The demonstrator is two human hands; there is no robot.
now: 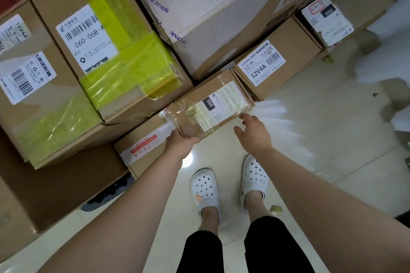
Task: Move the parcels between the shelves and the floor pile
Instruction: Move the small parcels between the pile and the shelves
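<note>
Forearms come in bare from the bottom edge, with black trousers and white clogs (pixel 205 188) standing on the pale floor tile (pixel 310 131) below them. Left grip (pixel 182 143) holds the near-left corner of the small taped parcel (pixel 210 106), fingers curled under the edge. Right grip (pixel 253 133) is loose, fingers spread and relaxed, just beside the parcel's near-right corner; can't tell if the fingertips actually touch it. The parcel is brown cardboard under clear tape, with a white label and a dark "060" tag on top. It's at the front edge of the floor pile, over the right end of the red-and-white taped carton (pixel 142 150) and up against the 12V4A box (pixel 277 66). Can't tell whether it's resting or lifted. Pile behind: yellow-taped box (pixel 106 40) labelled 060-06B to the left, stacked on a bigger carton (pixel 33 95) that also carries a 12V4A label. TP-LINK box (pixel 199 17) is at centre rear. Another labelled carton (pixel 332 17) sits far right, behind the 12V4A box. White shapes along the right edge are too blurred to identify.
</note>
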